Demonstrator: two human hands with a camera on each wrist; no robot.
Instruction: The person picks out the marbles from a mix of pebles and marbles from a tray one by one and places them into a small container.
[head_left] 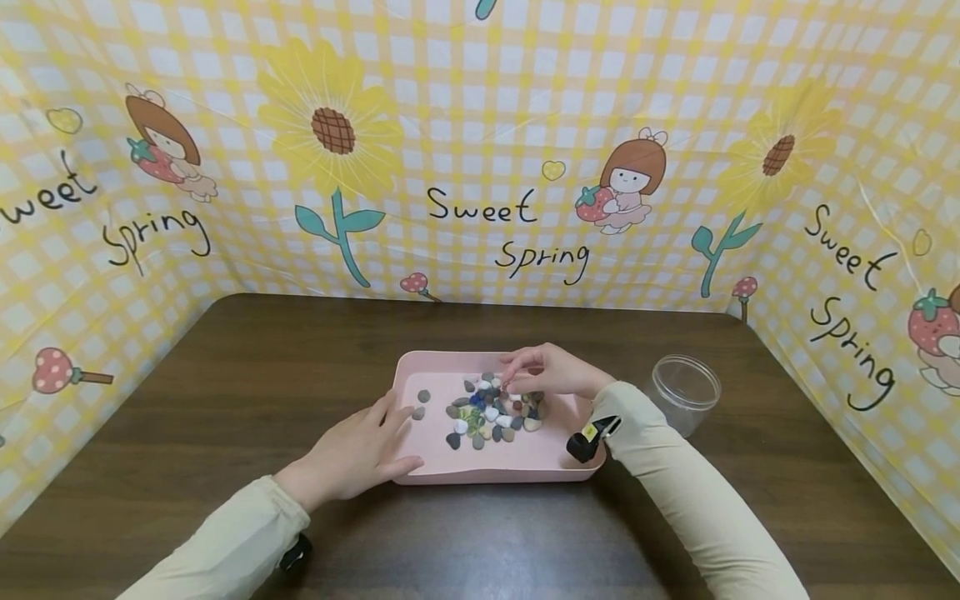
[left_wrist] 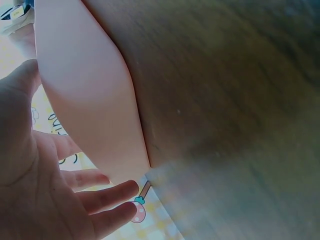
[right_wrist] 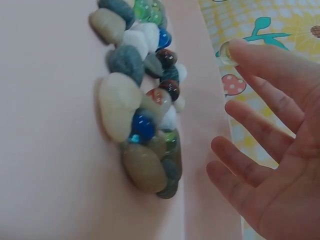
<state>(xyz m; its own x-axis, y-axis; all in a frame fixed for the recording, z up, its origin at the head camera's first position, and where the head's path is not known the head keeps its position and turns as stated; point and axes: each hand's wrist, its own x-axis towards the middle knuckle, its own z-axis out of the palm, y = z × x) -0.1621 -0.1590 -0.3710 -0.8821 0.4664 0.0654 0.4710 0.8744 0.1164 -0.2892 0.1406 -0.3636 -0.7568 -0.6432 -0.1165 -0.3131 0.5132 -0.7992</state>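
Note:
A pink tray (head_left: 431, 477) holds a cluster of pebbles (head_left: 491, 412) mixed with glass marbles (right_wrist: 145, 125) in blue, green and brown. Over the far part of the cluster, my right hand (head_left: 558, 371) pinches a clear glass marble (right_wrist: 227, 54) between thumb and forefinger, its other fingers loosely spread. My left hand (head_left: 352, 450) rests at the tray's left side with relaxed, spread fingers; the thumb lies by the front rim. Two grey pebbles (head_left: 422, 404) lie apart near its fingertips. In the left wrist view, the left hand (left_wrist: 45, 185) is beside the tray's outer wall (left_wrist: 90, 90).
A clear round plastic jar (head_left: 685, 393) stands on the dark wooden table (head_left: 300, 350), right of the tray and beside the right forearm. Yellow checked cloth (head_left: 480, 125) with printed flowers and lettering hangs around the back and sides.

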